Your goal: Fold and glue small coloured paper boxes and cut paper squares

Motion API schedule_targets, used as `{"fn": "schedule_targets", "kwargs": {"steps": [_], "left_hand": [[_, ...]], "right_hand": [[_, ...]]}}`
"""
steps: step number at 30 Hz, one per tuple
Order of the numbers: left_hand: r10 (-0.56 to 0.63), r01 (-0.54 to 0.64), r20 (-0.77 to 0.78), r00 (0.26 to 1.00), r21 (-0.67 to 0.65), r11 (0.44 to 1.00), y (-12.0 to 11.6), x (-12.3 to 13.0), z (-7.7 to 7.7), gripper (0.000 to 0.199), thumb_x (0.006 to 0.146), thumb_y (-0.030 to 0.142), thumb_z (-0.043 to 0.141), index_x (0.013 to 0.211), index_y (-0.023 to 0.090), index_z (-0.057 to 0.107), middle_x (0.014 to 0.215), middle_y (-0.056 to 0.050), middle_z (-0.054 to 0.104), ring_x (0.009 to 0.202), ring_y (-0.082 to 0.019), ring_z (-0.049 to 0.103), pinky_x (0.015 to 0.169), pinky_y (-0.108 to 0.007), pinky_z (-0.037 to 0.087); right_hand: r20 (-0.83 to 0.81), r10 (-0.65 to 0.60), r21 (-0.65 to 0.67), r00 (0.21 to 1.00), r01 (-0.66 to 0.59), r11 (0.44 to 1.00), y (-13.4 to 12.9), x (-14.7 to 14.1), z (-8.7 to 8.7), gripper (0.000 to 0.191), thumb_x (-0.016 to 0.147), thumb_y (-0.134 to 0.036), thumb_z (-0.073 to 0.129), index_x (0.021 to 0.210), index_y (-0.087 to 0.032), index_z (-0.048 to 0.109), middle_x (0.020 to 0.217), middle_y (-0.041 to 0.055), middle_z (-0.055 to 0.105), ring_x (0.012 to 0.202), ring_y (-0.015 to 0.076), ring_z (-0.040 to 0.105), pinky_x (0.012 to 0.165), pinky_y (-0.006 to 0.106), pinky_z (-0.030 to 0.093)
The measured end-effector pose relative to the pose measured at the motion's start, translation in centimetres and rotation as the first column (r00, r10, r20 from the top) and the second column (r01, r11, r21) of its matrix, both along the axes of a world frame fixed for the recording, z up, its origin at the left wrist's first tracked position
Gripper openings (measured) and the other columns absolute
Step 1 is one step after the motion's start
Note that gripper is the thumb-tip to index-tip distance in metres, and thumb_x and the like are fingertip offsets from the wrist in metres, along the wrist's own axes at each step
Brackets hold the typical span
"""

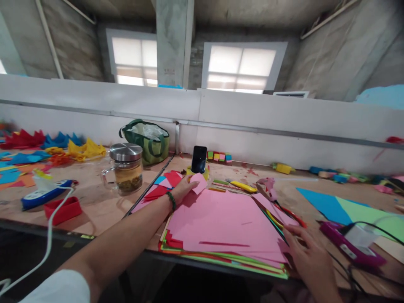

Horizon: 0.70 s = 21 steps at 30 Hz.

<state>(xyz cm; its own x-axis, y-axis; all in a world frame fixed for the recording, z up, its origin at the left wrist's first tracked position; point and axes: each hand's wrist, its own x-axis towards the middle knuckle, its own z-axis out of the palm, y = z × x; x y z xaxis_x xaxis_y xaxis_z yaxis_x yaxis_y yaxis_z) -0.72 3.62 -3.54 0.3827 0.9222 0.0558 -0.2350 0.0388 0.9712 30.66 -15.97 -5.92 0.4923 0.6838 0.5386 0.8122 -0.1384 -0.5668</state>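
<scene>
My left hand [182, 190], wearing a dark beaded bracelet, reaches to the back left of the paper stack. Its fingers are closed on a small pink paper piece [200, 184]. Red, pink and blue paper pieces [158, 191] lie under and beside that wrist. In front of me is a stack of coloured paper with pink sheets [217, 223] on top. At its right edge is my right hand [311, 250], fingers loosely bent and apart, with nothing visible in them. Red handles [293, 215] and a narrow pink strip [276, 210] lie just beyond it.
A phone [199, 159] stands behind the stack, near a yellow cutter [243, 186] and a pink glue gun [268, 187]. To the left are a glass mug [128, 174], a green bag [154, 147] and a blue power strip [47, 195]. A purple power strip [352, 246] with cables lies right.
</scene>
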Motion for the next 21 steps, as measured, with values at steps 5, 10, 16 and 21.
{"fn": "schedule_targets", "kwargs": {"steps": [5,10,16,21], "left_hand": [[0.204,-0.133,-0.235,0.950,0.285,0.949,0.8,-0.8,0.1,0.055,0.066,0.035,0.079,0.113,0.015,0.060,0.104,-0.012,0.060,0.102,-0.027,0.056,0.084,-0.037,0.049],[0.144,0.251,-0.529,0.836,0.603,0.757,-3.0,0.5,0.5,0.060,0.067,0.052,0.074,0.117,0.021,0.063,0.117,-0.013,0.056,0.110,-0.029,0.051,0.099,-0.046,0.039],[0.143,0.692,-0.831,0.537,0.532,0.488,-7.1,2.3,0.4,0.108,0.050,0.071,0.073,0.141,0.020,0.042,0.134,-0.021,0.047,0.120,-0.042,0.043,0.102,-0.056,0.031],[0.091,0.722,-0.848,0.521,0.495,0.483,-6.9,2.0,1.0,0.084,0.068,0.059,0.068,0.138,0.019,0.046,0.126,-0.017,0.054,0.114,-0.034,0.050,0.099,-0.046,0.039]], "right_hand": [[-0.094,-0.019,-0.031,0.995,0.016,0.999,-0.3,-0.1,0.0,0.037,0.073,-0.052,0.049,0.082,-0.020,0.065,0.088,0.0106,0.069,0.076,0.0287,0.065,0.061,0.037,0.048],[-0.187,0.009,-0.018,0.982,-0.012,1.000,-0.4,-0.4,0.2,0.034,0.073,-0.050,0.052,0.083,-0.020,0.066,0.084,0.0096,0.070,0.076,0.0270,0.065,0.059,0.033,0.049],[-0.155,-0.018,-0.007,0.988,0.017,1.000,-0.6,-0.8,0.4,0.035,0.073,-0.051,0.051,0.081,-0.020,0.066,0.082,0.0088,0.070,0.074,0.0257,0.065,0.064,0.033,0.049],[-0.146,-0.063,-0.032,0.987,0.059,0.998,-0.6,-0.7,0.2,0.038,0.071,-0.054,0.053,0.081,-0.021,0.067,0.078,0.0073,0.070,0.071,0.0254,0.064,0.064,0.033,0.049]]}}
